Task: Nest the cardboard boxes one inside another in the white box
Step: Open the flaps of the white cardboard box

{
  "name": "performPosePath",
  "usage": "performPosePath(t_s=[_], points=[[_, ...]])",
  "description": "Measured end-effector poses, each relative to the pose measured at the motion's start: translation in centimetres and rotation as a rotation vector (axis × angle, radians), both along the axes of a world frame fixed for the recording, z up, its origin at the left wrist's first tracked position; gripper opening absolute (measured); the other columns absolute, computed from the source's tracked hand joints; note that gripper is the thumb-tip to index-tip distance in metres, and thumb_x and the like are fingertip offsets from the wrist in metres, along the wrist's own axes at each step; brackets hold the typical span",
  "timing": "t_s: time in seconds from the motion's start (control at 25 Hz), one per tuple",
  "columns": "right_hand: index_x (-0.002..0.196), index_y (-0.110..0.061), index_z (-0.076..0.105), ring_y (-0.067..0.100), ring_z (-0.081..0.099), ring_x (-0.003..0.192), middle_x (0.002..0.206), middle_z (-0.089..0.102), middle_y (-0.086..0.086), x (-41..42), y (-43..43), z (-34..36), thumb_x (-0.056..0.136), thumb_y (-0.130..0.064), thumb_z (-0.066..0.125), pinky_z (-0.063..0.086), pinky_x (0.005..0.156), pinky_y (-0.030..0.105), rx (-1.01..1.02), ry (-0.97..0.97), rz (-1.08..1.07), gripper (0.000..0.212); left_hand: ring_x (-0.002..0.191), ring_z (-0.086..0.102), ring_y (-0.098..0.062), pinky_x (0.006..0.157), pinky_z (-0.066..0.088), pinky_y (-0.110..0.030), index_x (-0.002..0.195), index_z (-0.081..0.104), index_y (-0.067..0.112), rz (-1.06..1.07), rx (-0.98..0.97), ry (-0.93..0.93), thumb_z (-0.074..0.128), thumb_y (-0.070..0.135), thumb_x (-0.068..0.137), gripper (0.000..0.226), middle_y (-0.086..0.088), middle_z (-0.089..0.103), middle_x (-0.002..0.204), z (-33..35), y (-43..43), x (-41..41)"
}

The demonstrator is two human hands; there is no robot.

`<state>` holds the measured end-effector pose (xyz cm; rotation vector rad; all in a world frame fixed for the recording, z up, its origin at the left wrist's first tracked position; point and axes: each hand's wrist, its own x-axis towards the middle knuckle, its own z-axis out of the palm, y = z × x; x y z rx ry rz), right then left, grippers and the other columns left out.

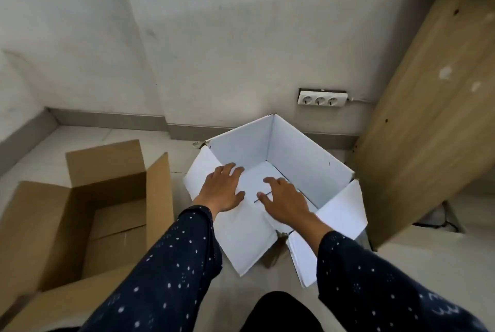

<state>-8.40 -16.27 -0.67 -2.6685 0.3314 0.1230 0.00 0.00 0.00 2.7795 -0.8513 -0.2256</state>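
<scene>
A white box [302, 154] stands open on the floor by the wall, its flaps spread outward and its inside showing only white panels. Both my hands reach into it from the near side. My left hand [223, 188] lies flat with fingers spread on the near left flap and inner edge. My right hand [284, 200] presses flat, fingers apart, on the white panel at the box's bottom. A brown cardboard box [107, 171] stands open on the floor to the left, a smaller brown box visible inside it. Neither hand holds anything.
A wooden cabinet panel [434, 117] leans close on the right of the white box. A triple wall socket [322, 99] sits low on the wall behind it. My dark knee [278, 313] is at the bottom edge. Pale floor [88, 138] runs to the wall corner at left.
</scene>
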Motion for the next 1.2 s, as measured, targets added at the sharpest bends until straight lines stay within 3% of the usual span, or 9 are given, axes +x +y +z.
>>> performPosePath(t_s=[0.12,0.24,0.32,0.48,0.64,0.8,0.92,1.04,1.2], points=[[0.142,-0.026,0.034,0.029,0.047,0.127,0.143,0.045,0.006,-1.2,1.4,-3.3,0.094,-0.054,0.035,0.040,0.100,0.046,-0.030,0.100,0.020,0.056,0.146,0.020,-0.031,0.117,0.022,-0.045,0.147,0.028,0.024,-0.056,0.112,0.014,0.047,0.049,0.091,0.064,-0.006,0.020,0.160,-2.3,-0.7,0.6],[0.133,-0.023,0.036,0.028,0.065,0.100,0.118,0.064,0.004,-2.2,2.0,-5.0,0.097,-0.053,0.028,0.047,0.077,0.038,-0.157,0.106,0.117,0.047,0.148,0.014,-0.028,0.120,0.009,-0.049,0.137,0.041,0.026,-0.105,0.184,-0.006,0.039,0.062,0.090,0.060,-0.002,0.031,0.155,-3.9,-0.4,2.2],[0.128,-0.020,0.038,0.029,0.067,0.089,0.107,0.069,0.005,-1.5,0.6,-4.8,0.099,-0.049,0.026,0.044,0.068,0.036,-0.242,0.083,0.175,0.042,0.144,0.023,-0.026,0.121,0.006,-0.054,0.126,0.050,0.027,-0.128,0.190,-0.082,0.038,0.067,0.086,0.058,-0.001,0.045,0.141,-4.2,-0.5,3.3],[0.127,-0.023,0.038,0.034,0.065,0.096,0.111,0.069,0.002,1.2,-6.4,-4.9,0.096,-0.057,0.025,0.043,0.069,0.038,-0.343,0.074,0.330,0.048,0.126,0.042,-0.028,0.119,0.015,-0.048,0.119,0.056,0.023,-0.095,0.007,-0.121,0.041,0.050,0.093,0.041,-0.003,0.056,0.122,-5.4,-3.5,3.8],[0.125,-0.030,0.040,0.024,0.066,0.092,0.107,0.070,-0.003,2.6,-14.1,-4.1,0.080,-0.075,0.005,0.051,0.078,0.039,-0.412,0.130,0.375,0.072,0.127,0.044,-0.024,0.119,0.012,-0.054,0.133,0.044,0.030,-0.180,-0.065,-0.153,0.037,0.032,0.094,0.040,0.005,0.054,0.131,-7.2,-5.4,3.0],[0.121,-0.031,0.054,0.021,0.063,0.101,0.108,0.068,-0.007,3.0,-11.6,-5.7,0.090,-0.062,0.031,0.037,0.091,0.044,-0.393,-0.090,0.117,0.049,0.136,0.033,-0.042,0.111,0.008,-0.069,0.118,0.057,0.028,0.186,-0.039,-0.231,0.041,0.060,0.086,0.048,-0.007,0.050,0.138,-7.7,-3.1,5.3],[0.108,-0.029,0.057,0.020,0.059,0.094,0.100,0.066,-0.007,2.9,-8.6,-7.3,0.095,-0.049,0.030,0.035,0.092,0.043,-0.333,-0.196,-0.014,0.036,0.137,0.036,-0.038,0.115,0.001,-0.067,0.105,0.061,0.025,0.178,0.020,-0.167,0.028,0.072,0.084,0.061,-0.014,0.056,0.133,-7.8,-2.5,6.6],[0.105,-0.027,0.054,0.020,0.057,0.095,0.100,0.064,-0.006,2.7,-12.3,-7.2,0.098,-0.042,0.025,0.035,0.093,0.039,-0.330,-0.151,-0.040,0.033,0.124,0.054,-0.026,0.116,-0.002,-0.062,0.102,0.063,0.023,0.116,0.010,-0.200,0.031,0.062,0.089,0.052,-0.013,0.064,0.121,-7.2,-5.4,5.8],[0.105,-0.029,0.050,0.020,0.056,0.097,0.102,0.063,-0.006,1.7,-19.2,-6.9,0.097,-0.046,0.021,0.035,0.090,0.039,-0.400,-0.072,-0.001,0.034,0.125,0.052,-0.028,0.117,-0.003,-0.061,0.113,0.059,0.025,0.084,0.006,-0.161,0.037,0.047,0.096,0.036,-0.010,0.060,0.129,-7.0,-10.5,3.8]])
